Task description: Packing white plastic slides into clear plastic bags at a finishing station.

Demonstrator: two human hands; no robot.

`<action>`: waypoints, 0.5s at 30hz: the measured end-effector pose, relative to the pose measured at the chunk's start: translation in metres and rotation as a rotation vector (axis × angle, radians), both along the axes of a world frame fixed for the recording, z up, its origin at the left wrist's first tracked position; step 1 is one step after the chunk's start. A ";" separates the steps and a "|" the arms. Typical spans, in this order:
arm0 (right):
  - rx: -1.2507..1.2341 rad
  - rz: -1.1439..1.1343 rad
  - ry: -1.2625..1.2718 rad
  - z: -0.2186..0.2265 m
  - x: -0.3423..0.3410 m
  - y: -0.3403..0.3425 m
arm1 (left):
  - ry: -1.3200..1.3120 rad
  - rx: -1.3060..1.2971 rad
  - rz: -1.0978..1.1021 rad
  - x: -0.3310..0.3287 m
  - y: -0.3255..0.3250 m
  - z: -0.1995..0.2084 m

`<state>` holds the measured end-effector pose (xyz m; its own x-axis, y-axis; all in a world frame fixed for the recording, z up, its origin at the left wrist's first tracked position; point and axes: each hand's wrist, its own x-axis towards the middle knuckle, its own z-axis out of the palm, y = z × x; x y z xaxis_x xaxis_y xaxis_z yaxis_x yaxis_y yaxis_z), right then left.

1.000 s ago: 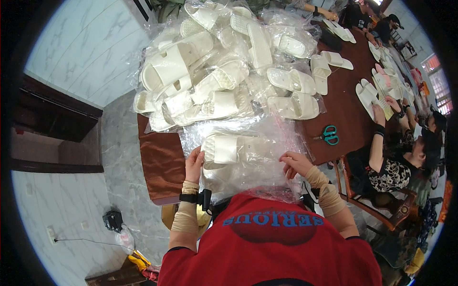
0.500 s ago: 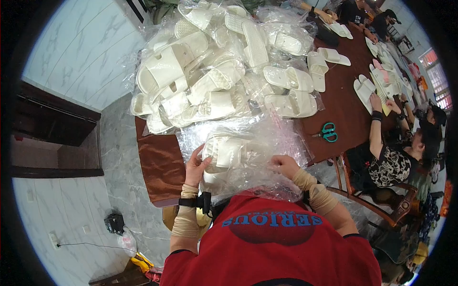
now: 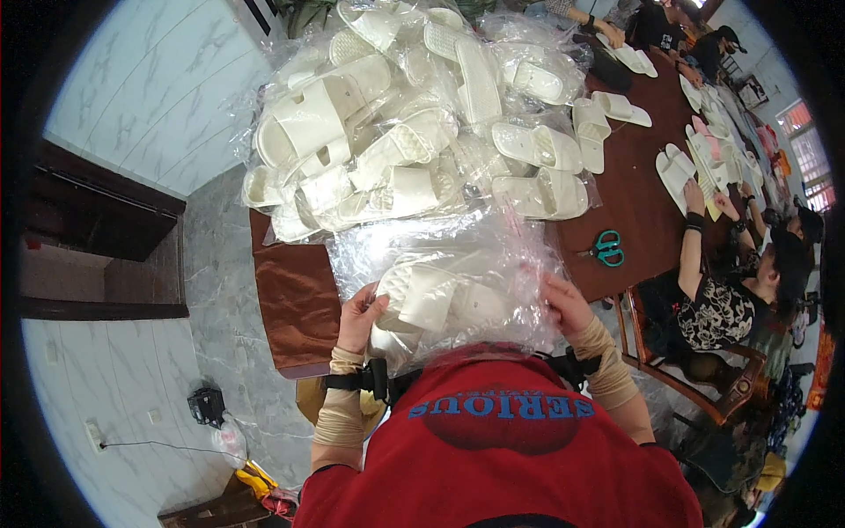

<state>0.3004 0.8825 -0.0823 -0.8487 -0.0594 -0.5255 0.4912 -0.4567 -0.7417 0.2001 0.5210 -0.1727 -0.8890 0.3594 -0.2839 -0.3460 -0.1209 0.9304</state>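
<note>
A pair of cream slippers [image 3: 429,297] lies in a clear plastic bag [image 3: 519,304] at the near table edge, right in front of me. My left hand [image 3: 359,319] pinches the left end of the pair, thumb on top; its other fingers are partly hidden. At the opposite end my right hand [image 3: 568,304] has its fingers closed on the edge of the clear bag. Under and behind this pair, more shiny clear plastic [image 3: 374,255] is spread on the table.
A big heap of bagged cream slippers [image 3: 396,145] fills the far side of the brown-covered table [image 3: 295,304]. Teal-handled scissors [image 3: 607,249] lie to the right. Beyond a wooden chair [image 3: 704,374], a co-worker [image 3: 722,304] handles slippers; other people sit farther back.
My right hand has moved right and slightly up, drawing the bag out toward the right. The slippers show more plainly through the plastic. My left hand stays at their left end.
</note>
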 end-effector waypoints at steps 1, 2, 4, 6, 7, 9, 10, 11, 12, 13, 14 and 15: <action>0.210 0.057 0.008 -0.010 -0.003 0.006 | -0.002 0.000 -0.007 0.001 0.000 0.002; 0.211 0.051 0.005 -0.022 -0.002 0.004 | 0.003 -0.019 -0.006 0.002 0.000 0.004; 0.953 0.390 0.716 -0.030 -0.011 -0.006 | 0.014 -0.036 -0.011 -0.001 0.004 0.013; 0.930 0.313 0.742 -0.023 -0.014 -0.015 | 0.015 -0.105 0.002 0.001 0.007 0.021; 0.973 0.340 0.797 -0.017 -0.019 -0.019 | 0.014 -0.108 0.008 0.002 0.007 0.021; 1.015 0.364 0.854 -0.006 -0.030 -0.028 | 0.061 -0.038 0.003 -0.001 0.007 0.022; 1.058 0.624 0.559 -0.002 -0.035 -0.034 | 0.062 -0.040 0.004 -0.001 0.007 0.022; 1.077 0.872 0.249 0.000 -0.039 -0.038 | 0.077 -0.057 -0.046 -0.002 0.007 0.024; 1.080 0.868 0.247 -0.015 -0.040 -0.038 | 0.092 -0.068 -0.102 -0.002 0.010 0.026; 0.996 0.663 0.547 -0.042 -0.041 -0.035 | 0.109 -0.058 -0.136 -0.005 0.016 0.030; 0.884 0.458 0.839 -0.058 -0.042 -0.035 | 0.108 -0.058 -0.134 -0.006 0.018 0.029; 0.880 0.465 0.839 -0.053 -0.045 -0.039 | 0.118 -0.023 -0.174 -0.006 0.017 0.027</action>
<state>0.2551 0.8433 -0.1350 -0.9286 -0.3440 0.1391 -0.2856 0.4233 -0.8598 0.1942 0.5384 -0.1456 -0.8416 0.5049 -0.1917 -0.2488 -0.0474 0.9674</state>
